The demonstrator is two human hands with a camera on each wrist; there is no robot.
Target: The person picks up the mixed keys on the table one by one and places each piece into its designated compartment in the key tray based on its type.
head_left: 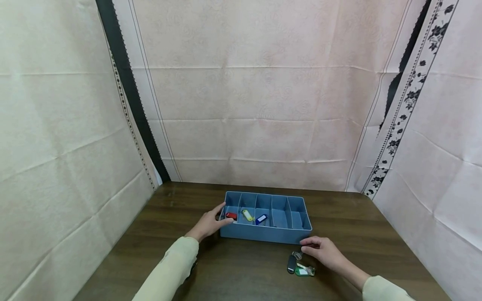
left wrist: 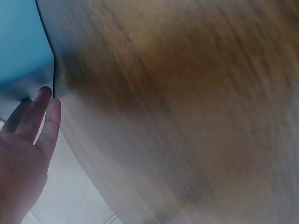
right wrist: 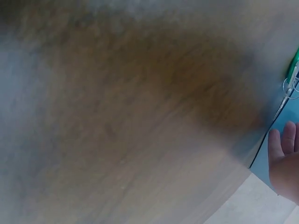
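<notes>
A blue divided organizer box [head_left: 263, 235] stands on the table, a row of compartments along it. A red key tag [head_left: 231, 216] lies in the leftmost compartment, a yellow key tag [head_left: 247, 215] in the second, a blue key tag [head_left: 261, 219] in the third. My left hand [head_left: 208, 223] touches the box's left end, thumb at the front rim, fingers extended along the side wall. Near the front right corner is my right hand [head_left: 324, 251], its fingertips close to the box. Beside it lie a black key tag [head_left: 291, 264] and a green key tag [head_left: 303, 271] with keys.
The brown wooden table [head_left: 244, 271] has rounded far corners. Pale cloth [head_left: 244, 92] hangs behind it and along both sides, with a dark strip [head_left: 129, 83] at the left. Pale floor shows past the table edge in the wrist views.
</notes>
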